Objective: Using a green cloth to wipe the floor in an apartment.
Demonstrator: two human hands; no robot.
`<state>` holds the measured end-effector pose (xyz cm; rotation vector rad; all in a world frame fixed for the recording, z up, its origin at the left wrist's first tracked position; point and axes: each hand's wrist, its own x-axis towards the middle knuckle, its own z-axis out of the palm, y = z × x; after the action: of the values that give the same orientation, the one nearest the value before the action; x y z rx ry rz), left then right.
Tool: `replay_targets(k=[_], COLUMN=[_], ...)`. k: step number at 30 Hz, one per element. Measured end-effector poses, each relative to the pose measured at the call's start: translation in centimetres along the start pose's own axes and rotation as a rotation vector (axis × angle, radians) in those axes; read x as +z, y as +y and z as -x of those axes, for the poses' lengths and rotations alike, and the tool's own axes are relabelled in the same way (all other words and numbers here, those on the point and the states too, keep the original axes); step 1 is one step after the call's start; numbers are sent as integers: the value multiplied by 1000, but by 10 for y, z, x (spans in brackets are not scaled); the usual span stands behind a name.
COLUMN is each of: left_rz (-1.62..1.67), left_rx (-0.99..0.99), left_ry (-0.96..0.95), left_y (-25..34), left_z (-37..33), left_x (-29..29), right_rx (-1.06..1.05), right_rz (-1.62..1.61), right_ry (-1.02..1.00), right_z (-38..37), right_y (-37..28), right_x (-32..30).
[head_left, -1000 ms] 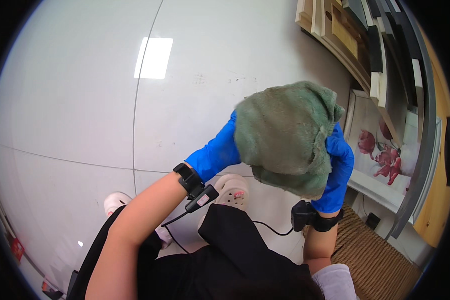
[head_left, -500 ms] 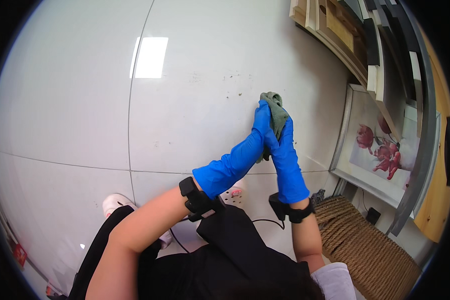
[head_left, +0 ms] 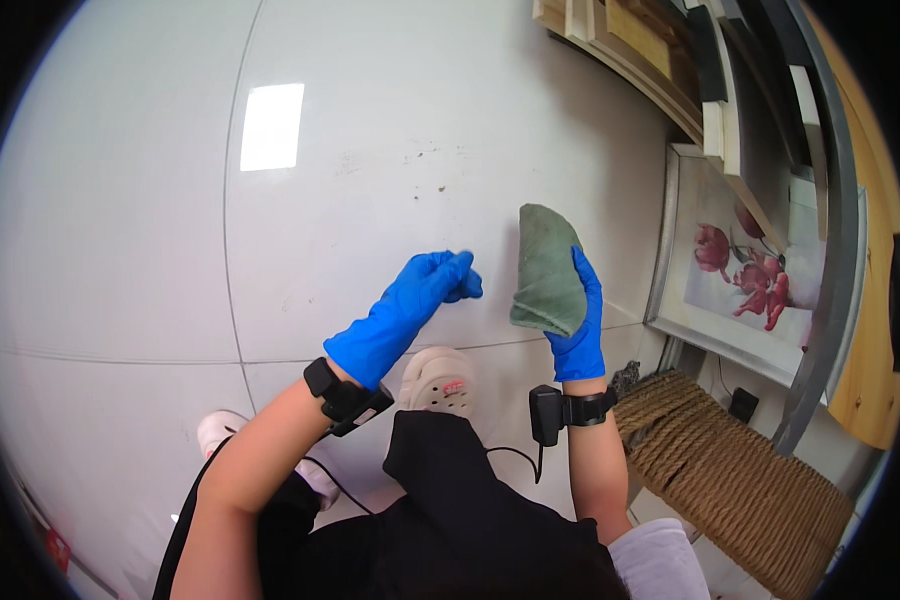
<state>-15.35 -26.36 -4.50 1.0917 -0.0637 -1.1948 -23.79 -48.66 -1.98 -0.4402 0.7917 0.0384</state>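
Hands gloved blue: right hand (head_left: 580,320) grips folded green cloth (head_left: 547,270); left hand (head_left: 425,290) loosely curled, empty; flower picture (head_left: 745,270) rt.

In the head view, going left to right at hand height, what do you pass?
Floor tile seam → left hand → green cloth → right hand → framed flower picture → wooden door edge.
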Motion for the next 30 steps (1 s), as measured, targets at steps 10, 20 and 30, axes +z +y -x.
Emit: replay_targets(k=[10,20,30], left_rz=[-450,-485,-1039], left_rx=[145,213,497], left_ry=[118,117,355], left_y=[-24,-18,-11], left_z=[-3,-16,-61], left_x=[3,15,17], right_rx=[-831,-838,-707], right_rz=[587,2060,1991], right_ry=[788,1553,1242], right_z=[35,-15,-15], right_y=[-94,-120,-128], right_x=[-151,-245,-238])
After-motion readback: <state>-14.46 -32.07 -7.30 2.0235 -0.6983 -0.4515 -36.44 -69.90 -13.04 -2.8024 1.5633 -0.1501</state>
